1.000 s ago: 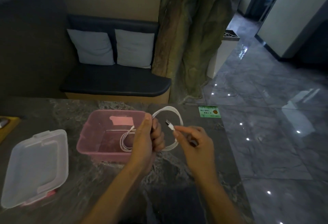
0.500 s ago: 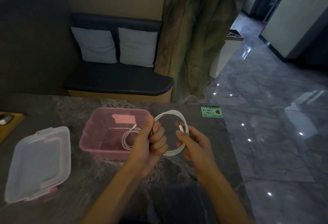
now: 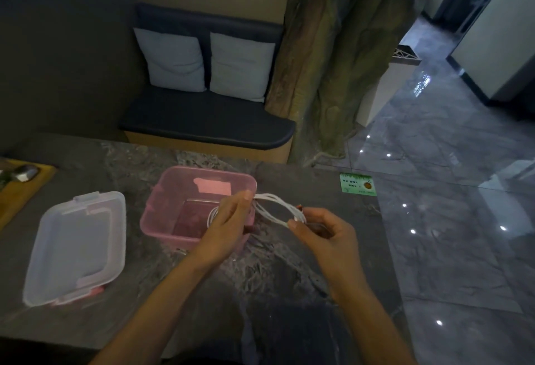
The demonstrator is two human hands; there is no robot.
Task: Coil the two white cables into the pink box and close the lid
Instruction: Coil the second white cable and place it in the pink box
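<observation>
The step in hand looks like the second cable: a coiled white cable (image 3: 275, 208) is stretched in the air between the two hands, just beside the right wall of the pink box (image 3: 173, 234), while a pale loop that seems to be the other white cable (image 3: 212, 215) already lies inside the box, mostly hidden behind the left hand (image 3: 228, 220). The left hand reaches forward over the box's near right corner, palm turned inward, its thumb and fingers closed on the left end of the coil. The right hand (image 3: 321, 234) is held a little lower and to the right, over the table (image 3: 260, 292), fingers curled and the thumb and forefinger pinching the coil's right end, where a small plug tip shows; both forearms come up from the bottom of the view and converge toward the box. The coil is pulled into a flattened oval with several strands, so it is gathered but not yet stowed. The next move probably calls for carrying the bundle leftward over the rim and lowering it in without letting the loops spring apart. The clear lid (image 3: 75, 249) lies flat on the table, well apart to the left of the box, and the box stands open, so closing is not yet done.
</observation>
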